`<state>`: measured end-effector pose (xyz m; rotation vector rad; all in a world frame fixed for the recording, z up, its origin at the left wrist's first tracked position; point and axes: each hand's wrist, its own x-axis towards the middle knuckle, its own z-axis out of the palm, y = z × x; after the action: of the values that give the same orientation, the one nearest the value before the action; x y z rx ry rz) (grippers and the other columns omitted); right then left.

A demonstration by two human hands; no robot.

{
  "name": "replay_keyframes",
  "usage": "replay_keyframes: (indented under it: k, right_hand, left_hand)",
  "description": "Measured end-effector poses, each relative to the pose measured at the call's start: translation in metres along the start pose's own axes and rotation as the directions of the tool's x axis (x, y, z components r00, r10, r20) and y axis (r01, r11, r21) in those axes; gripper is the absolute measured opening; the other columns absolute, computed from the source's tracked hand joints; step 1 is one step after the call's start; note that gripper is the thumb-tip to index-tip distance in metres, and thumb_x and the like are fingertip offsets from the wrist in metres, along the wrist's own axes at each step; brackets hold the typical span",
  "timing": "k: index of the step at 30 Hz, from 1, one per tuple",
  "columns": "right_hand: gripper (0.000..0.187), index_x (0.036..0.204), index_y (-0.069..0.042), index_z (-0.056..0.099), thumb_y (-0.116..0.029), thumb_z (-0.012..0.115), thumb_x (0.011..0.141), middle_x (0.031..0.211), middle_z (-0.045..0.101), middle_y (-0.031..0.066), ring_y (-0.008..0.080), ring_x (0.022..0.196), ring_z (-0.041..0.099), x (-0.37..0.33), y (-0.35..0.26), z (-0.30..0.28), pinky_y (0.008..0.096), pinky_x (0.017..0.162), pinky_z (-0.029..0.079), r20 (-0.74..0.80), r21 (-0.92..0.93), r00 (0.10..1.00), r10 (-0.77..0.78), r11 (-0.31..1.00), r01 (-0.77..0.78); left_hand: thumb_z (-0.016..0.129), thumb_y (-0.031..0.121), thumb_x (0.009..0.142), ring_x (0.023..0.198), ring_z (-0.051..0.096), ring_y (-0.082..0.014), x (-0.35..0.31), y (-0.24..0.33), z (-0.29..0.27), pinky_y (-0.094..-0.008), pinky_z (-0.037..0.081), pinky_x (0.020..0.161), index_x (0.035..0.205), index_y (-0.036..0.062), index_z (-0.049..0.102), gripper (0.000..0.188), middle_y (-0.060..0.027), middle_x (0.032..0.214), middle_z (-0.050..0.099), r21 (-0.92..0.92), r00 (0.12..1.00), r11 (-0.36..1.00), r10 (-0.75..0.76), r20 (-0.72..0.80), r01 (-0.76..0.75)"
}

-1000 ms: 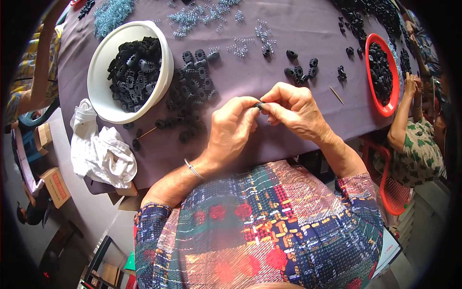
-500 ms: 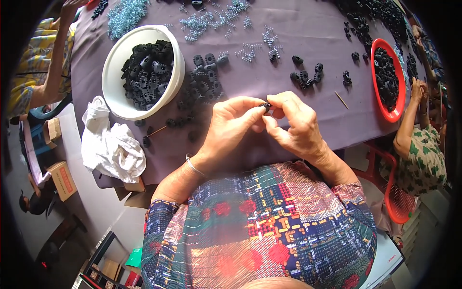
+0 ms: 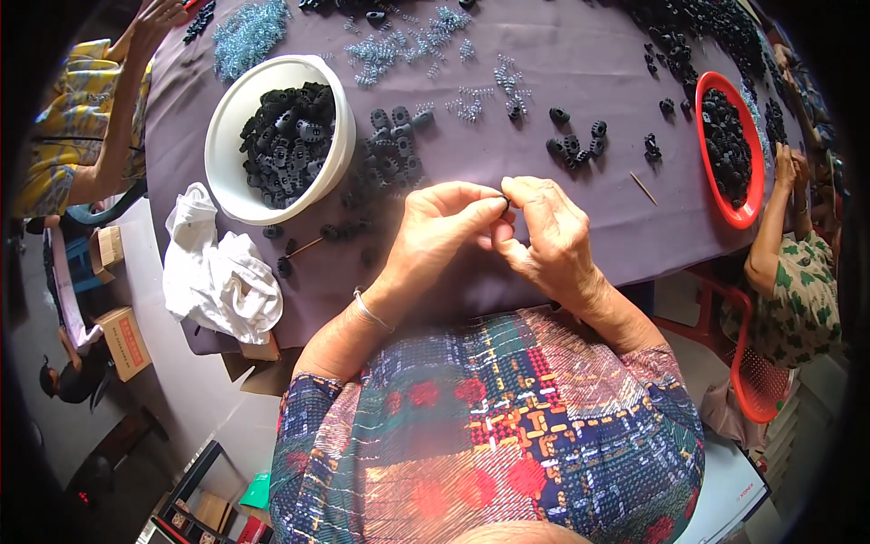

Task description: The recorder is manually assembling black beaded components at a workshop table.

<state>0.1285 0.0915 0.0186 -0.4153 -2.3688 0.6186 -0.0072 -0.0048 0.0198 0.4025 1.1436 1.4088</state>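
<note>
Above the near part of the table, my left hand (image 3: 435, 227) and my right hand (image 3: 551, 231) meet fingertip to fingertip. Between them is a small black plastic piece, apparently a cord lock (image 3: 505, 206), pinched by both thumbs and forefingers and mostly covered by them. Just beyond my left hand lies a patch of black cord locks (image 3: 391, 150), and a smaller cluster (image 3: 575, 150) sits past my right hand. Small metal springs (image 3: 471, 102) are scattered farther off.
A white bowl (image 3: 344, 150) of black pieces stands left, beside a crumpled white cloth (image 3: 231, 281). At right is a red basin (image 3: 749, 214) of black parts. Thin sticks (image 3: 643, 188) lie on the purple tablecloth (image 3: 625, 100). Other people sit at both sides; a spring heap (image 3: 249, 43) is far left.
The black piece has turned between my fingertips, and less of it shows now. My right fingers have shifted slightly closer around it. The view has moved a little.
</note>
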Motion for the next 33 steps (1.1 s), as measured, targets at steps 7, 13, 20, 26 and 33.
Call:
replay_keyframes:
  k: [7,13,20,26,33]
  right_hand:
    - [0.054,0.107,0.006,0.056,-0.003,0.071,0.056,0.095,0.062,0.0186,0.0329,0.085,0.062,0.003,-0.002,0.006,0.0378,0.073,0.053,-0.016,-0.033,0.999,-0.031,0.999,0.030]
    - [0.051,0.113,0.005,0.055,0.000,0.074,0.066,0.097,0.062,0.0183,0.0324,0.083,0.063,0.006,-0.003,0.012,0.0369,0.072,0.054,-0.040,0.020,0.998,-0.038,0.999,0.038]
    - [0.051,0.112,0.006,0.055,-0.007,0.075,0.068,0.097,0.061,0.0182,0.0322,0.083,0.063,0.015,-0.003,0.008,0.0368,0.071,0.053,0.009,-0.003,1.000,-0.010,1.000,0.010]
    - [0.050,0.110,0.006,0.055,-0.008,0.075,0.067,0.092,0.062,0.0176,0.0315,0.080,0.063,0.018,0.000,0.006,0.0372,0.068,0.053,0.115,-0.071,0.993,-0.024,0.997,0.032]
    - [0.044,0.103,0.007,0.056,-0.008,0.074,0.066,0.081,0.061,0.0157,0.0301,0.070,0.062,0.017,0.008,0.005,0.0363,0.062,0.052,0.115,-0.051,0.992,-0.053,0.997,0.060]
  left_hand:
    - [0.062,0.009,0.088,0.075,0.064,-0.0134,0.001,-0.001,0.005,-0.0265,0.055,0.068,0.098,-0.0032,0.067,0.016,-0.0100,0.084,0.068,-0.045,0.993,0.995,0.088,-0.075,-0.091]
    - [0.062,0.007,0.088,0.075,0.066,-0.0162,0.001,-0.001,0.002,-0.0288,0.055,0.069,0.098,-0.0034,0.066,0.015,-0.0110,0.087,0.068,-0.174,0.992,0.983,0.047,-0.113,-0.067]
    - [0.063,0.004,0.086,0.085,0.065,-0.0152,0.001,0.000,-0.002,-0.0272,0.053,0.076,0.101,-0.0023,0.064,0.017,-0.0085,0.093,0.067,-0.283,0.997,0.959,0.006,-0.076,-0.027]
    - [0.063,0.005,0.086,0.080,0.065,-0.0138,0.001,0.001,-0.003,-0.0260,0.054,0.073,0.101,-0.0026,0.064,0.016,-0.0079,0.090,0.067,-0.279,0.996,0.960,-0.011,-0.092,-0.015]
    - [0.061,0.010,0.089,0.075,0.065,-0.0131,0.002,-0.001,-0.003,-0.0260,0.054,0.067,0.103,-0.0028,0.063,0.019,-0.0074,0.086,0.067,-0.189,0.997,0.982,-0.022,-0.079,0.007]
